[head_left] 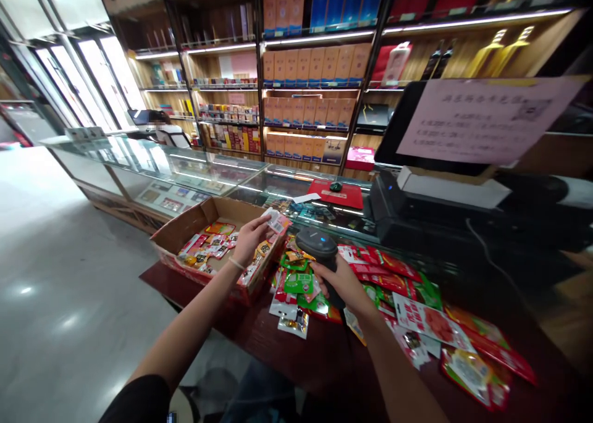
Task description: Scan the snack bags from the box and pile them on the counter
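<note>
My left hand (250, 242) pinches a small pink-and-white snack packet (277, 221) above the right rim of a cardboard box (171, 256). A barcode shows on the packet's face. In my right hand (343, 281) is a black barcode scanner (317, 242), gripped by its handle, with a blue light lit on top. Its head points toward the packet, a short gap apart. Inside the box lie several small snack packets (220, 245). Beneath the scanner, green and red snack packets (299, 282) are heaped on the dark red table (259, 324).
More snack packets (430, 321) spread to the right of my right hand. A monitor (398, 126) with a pink paper sign (482, 117) stands at the back right. Behind the table runs a glass display counter (222, 170). Farther back, a person (160, 123) is by the stocked shelves (310, 111).
</note>
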`<action>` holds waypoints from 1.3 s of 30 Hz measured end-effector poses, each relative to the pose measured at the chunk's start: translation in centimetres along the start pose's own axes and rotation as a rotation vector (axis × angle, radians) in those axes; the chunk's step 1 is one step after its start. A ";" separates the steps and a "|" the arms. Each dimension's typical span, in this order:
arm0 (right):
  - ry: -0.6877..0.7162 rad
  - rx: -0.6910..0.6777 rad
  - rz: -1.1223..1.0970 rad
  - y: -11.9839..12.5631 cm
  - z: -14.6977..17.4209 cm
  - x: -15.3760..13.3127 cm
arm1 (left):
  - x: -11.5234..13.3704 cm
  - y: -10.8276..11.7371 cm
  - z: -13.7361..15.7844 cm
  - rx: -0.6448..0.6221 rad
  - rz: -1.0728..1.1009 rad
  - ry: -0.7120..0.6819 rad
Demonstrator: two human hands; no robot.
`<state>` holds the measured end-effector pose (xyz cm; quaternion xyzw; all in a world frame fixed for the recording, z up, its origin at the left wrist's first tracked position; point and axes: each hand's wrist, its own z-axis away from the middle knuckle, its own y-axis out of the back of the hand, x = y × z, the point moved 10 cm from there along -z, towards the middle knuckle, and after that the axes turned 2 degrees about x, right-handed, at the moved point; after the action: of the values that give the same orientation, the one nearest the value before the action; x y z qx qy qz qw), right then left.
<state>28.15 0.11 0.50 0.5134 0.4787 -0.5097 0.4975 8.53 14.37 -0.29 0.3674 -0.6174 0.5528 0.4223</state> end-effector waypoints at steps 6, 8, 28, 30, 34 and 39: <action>-0.038 0.041 -0.009 2.5 1.8 1.1 | -1.4 -4.3 1.4 -0.084 -0.058 -0.005; -0.060 0.056 -0.017 3.6 2.3 1.6 | -1.8 -5.9 1.7 -0.127 -0.072 -0.030; -0.075 0.328 -0.098 12.4 5.6 3.6 | -13.8 -17.0 5.1 -0.642 -0.982 -0.405; -0.089 0.329 -0.093 12.2 5.5 3.4 | -13.0 -16.8 5.3 -0.616 -0.977 -0.393; -0.102 0.280 -0.079 10.9 4.8 2.6 | -7.7 -16.2 6.0 -0.582 -0.939 -0.451; -0.115 0.160 -0.041 7.7 2.1 2.3 | 0.5 -11.5 5.3 -0.468 -0.956 -0.488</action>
<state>35.75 -2.43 -1.63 0.5116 0.4176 -0.5848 0.4711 18.36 7.74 4.29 0.6188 -0.5680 0.0493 0.5404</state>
